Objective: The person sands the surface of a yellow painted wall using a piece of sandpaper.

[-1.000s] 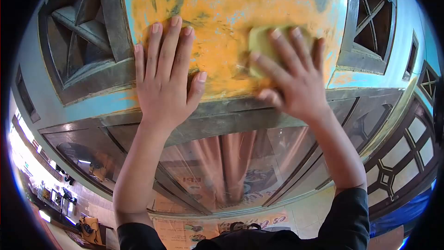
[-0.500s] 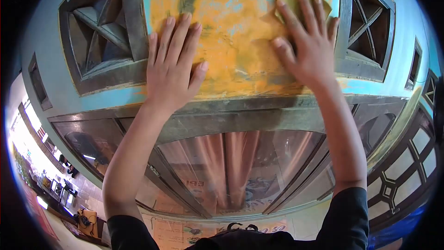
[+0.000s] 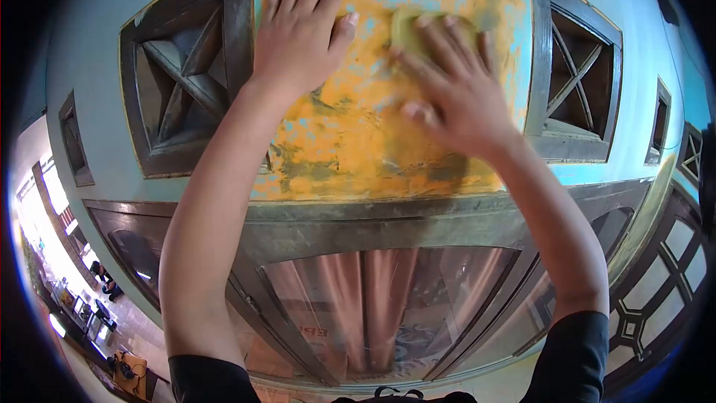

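My left hand point(image 3: 298, 48) lies flat on the wall, fingers spread, near the upper left of a patch of orange and turquoise worn paint point(image 3: 335, 153). It holds nothing. On the right half of the same patch, my right hand point(image 3: 466, 101) presses a yellowish square sheet of sandpaper point(image 3: 406, 28) against the surface. The fingers lie over the sheet with the thumb apart, and motion slightly blurs them. Dark smudges and scraped spots mark the paint around both hands.
Wooden-framed vents with crossed bars flank the patch, one at left point(image 3: 242, 52) and one at right point(image 3: 538, 67). Below runs a wooden lintel point(image 3: 373, 227) over glass panels with a pinkish curtain point(image 3: 391, 291). A person point(image 3: 104, 280) is at the far left, beyond a brown chair point(image 3: 130, 373).
My right hand has slid leftward across the patch with the sandpaper. My left hand has moved higher on the wall. The view has shifted, so the lintel appears lower.
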